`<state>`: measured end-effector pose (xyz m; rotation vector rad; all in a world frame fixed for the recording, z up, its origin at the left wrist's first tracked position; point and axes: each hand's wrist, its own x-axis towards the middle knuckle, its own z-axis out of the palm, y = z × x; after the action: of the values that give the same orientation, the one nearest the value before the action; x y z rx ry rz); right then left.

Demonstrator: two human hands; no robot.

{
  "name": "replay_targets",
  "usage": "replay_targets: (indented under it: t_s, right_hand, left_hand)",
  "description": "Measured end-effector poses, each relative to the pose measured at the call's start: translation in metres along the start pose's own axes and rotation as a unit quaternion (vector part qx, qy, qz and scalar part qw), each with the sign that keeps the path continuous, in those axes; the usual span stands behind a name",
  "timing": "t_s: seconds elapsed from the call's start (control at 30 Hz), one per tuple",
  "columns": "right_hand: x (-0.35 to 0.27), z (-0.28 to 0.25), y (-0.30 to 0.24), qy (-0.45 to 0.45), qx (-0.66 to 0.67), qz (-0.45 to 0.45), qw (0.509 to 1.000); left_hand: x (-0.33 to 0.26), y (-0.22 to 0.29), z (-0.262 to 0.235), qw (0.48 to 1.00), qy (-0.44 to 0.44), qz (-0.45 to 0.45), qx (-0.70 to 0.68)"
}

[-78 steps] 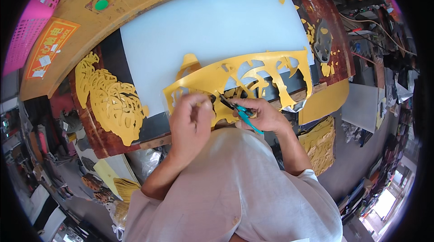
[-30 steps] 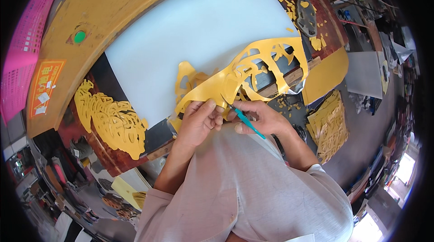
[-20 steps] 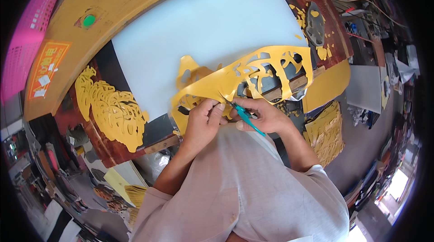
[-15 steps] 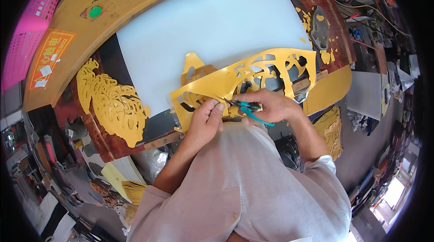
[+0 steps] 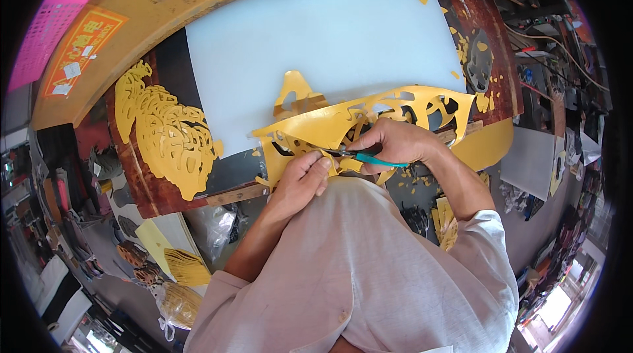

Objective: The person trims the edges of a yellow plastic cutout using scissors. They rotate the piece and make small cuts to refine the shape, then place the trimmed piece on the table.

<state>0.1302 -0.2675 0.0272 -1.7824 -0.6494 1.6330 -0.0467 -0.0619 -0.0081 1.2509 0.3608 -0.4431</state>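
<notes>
A long yellow cut-out sheet [image 5: 369, 112] with many openings lies across the near edge of a white board [image 5: 316, 43]. My left hand [image 5: 300, 178] pinches the sheet's near left edge. Gripped in my right hand [image 5: 395, 142] is a cutting tool with a teal handle [image 5: 379, 160]. Its dark tip points left and meets the sheet close to my left fingers. A loose yellow offcut [image 5: 297, 92] stands up just beyond the sheet.
A finished yellow cut-out [image 5: 165, 132] lies on a dark red panel at the left. Small yellow scraps [image 5: 471, 49] dot the right side of the bench. A pink basket [image 5: 59, 3] sits at the far left. Stacks of yellow pieces [image 5: 181, 264] lie below the bench.
The view has swung about. My right hand turned the teal tool from pointing down-right to lying nearly level, its tip now at the sheet beside my left fingers.
</notes>
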Motion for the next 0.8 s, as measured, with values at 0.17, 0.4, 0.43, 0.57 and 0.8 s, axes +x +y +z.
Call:
replay_targets:
  t_s: [0.17, 0.4, 0.43, 0.57, 0.8]
  right_hand:
    - [0.001, 0.003, 0.012, 0.015, -0.010, -0.028, 0.999]
    - [0.000, 0.031, 0.028, 0.068, 0.054, -0.044, 0.995]
    - [0.002, 0.037, 0.029, 0.068, 0.083, -0.032, 0.994]
    - [0.013, 0.046, 0.033, 0.014, 0.192, -0.074, 0.978]
    - [0.011, 0.035, 0.031, 0.061, 0.202, -0.054, 0.976]
  left_hand:
    - [-0.001, -0.004, -0.011, 0.997, -0.016, -0.076, -0.015]
    - [0.003, -0.002, -0.021, 0.964, 0.014, -0.121, -0.238]
    - [0.003, -0.001, -0.019, 0.970, 0.021, -0.118, -0.212]
    - [0.001, 0.004, -0.010, 0.976, 0.025, -0.143, -0.165]
    - [-0.002, 0.011, -0.004, 0.977, -0.013, -0.207, -0.043]
